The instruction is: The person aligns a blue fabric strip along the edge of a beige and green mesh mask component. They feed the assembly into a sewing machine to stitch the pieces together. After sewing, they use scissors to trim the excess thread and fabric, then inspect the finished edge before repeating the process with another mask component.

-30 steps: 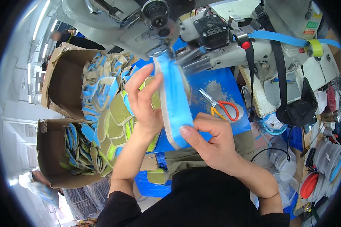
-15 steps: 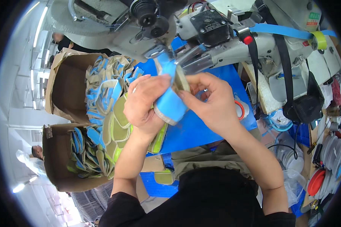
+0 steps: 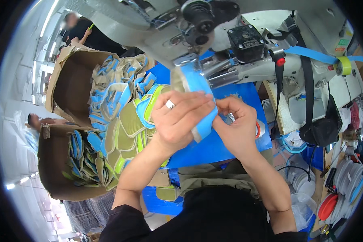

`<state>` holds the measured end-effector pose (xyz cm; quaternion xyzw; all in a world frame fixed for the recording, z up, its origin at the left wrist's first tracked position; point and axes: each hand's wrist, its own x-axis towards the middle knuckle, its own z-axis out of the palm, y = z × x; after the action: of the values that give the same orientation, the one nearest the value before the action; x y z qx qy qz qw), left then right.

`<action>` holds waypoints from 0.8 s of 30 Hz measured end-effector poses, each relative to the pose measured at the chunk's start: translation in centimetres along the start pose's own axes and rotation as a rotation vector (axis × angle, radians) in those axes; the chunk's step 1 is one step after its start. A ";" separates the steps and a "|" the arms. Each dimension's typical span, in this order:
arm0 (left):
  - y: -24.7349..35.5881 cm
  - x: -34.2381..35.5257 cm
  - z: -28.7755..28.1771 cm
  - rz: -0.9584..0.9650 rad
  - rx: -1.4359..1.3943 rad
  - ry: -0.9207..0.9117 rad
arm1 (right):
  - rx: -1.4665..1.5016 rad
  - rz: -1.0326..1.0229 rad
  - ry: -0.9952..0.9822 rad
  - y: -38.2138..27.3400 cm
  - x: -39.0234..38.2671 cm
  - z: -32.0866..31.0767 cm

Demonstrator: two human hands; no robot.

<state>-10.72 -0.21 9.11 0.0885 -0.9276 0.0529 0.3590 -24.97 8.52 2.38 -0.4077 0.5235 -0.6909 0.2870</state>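
A curved blue fabric piece with beige edging (image 3: pixel 200 82) hangs at the arm of a sewing machine (image 3: pixel 226 74), its upper end under the machine's head. My left hand (image 3: pixel 181 117), with a ring on one finger, lies across the piece's lower left side. Its fingers are long and together over the cloth, and its thumb is hidden. On the other side, my right hand (image 3: pixel 236 125) pinches the edge of the same piece between thumb and fingers. A small metallic thing, partly covered, shows at the right hand's curled fingers.
Beside my left arm lie stacked olive and lime-edged fabric pieces (image 3: pixel 127 121) and a heap of blue-and-beige ones (image 3: pixel 109 90). Two cardboard boxes (image 3: pixel 54 161) stand at the left. A blue table top (image 3: pixel 246 92) is under my hands. Tape rolls (image 3: pixel 345 173) sit at the right; people are behind.
The fabric piece has turned at the machine. My left hand has moved right and now lies flatter across it. My right hand has shifted slightly down along the edge. The view has shifted a little.
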 end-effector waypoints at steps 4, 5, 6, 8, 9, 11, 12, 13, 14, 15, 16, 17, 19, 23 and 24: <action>-0.3 0.3 0.1 0.023 0.007 0.017 | 0.020 0.015 0.007 -0.2 -0.2 0.1; -0.3 0.5 0.1 0.028 0.011 0.044 | 0.024 0.003 0.006 -0.1 0.1 0.3; -0.7 0.5 0.1 0.026 0.019 0.050 | 0.024 -0.011 0.003 0.1 0.4 0.7; -1.8 -0.1 0.0 0.013 0.042 0.062 | 0.020 0.017 0.024 0.8 0.4 1.4; -2.2 -0.1 -0.1 -0.002 0.033 0.068 | 0.032 0.029 0.034 1.1 0.8 1.9; -2.3 1.2 0.4 -0.006 0.023 0.091 | 0.024 0.017 0.036 0.7 2.3 1.9; -2.5 1.6 0.6 0.004 0.032 0.110 | -0.002 0.011 0.028 0.7 2.6 1.3; -2.5 1.4 0.8 0.003 0.030 0.125 | -0.036 0.019 0.020 0.7 2.5 1.1; -2.8 1.4 0.6 0.003 0.027 0.138 | 0.016 0.019 0.002 0.3 2.7 1.5; -2.8 0.9 0.7 -0.004 0.031 0.149 | 0.053 0.040 -0.011 0.2 2.3 1.6; -2.9 0.7 0.7 -0.007 0.033 0.159 | 0.091 0.062 -0.020 0.2 2.0 1.5; -2.9 0.7 0.6 -0.008 0.033 0.167 | 0.144 0.048 -0.059 0.7 1.8 1.4; -2.6 0.8 0.5 -0.012 0.056 0.182 | 0.280 0.080 -0.051 0.3 0.9 1.2; -2.4 0.5 0.8 0.004 0.091 0.187 | 0.358 0.144 -0.144 0.6 -0.9 0.2; -2.4 0.4 0.7 0.004 0.093 0.181 | 0.357 0.153 -0.161 0.4 -1.3 0.0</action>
<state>-11.05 -2.70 8.95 0.0981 -0.8881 0.1043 0.4368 -24.34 9.49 1.70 -0.3634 0.3975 -0.7141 0.4473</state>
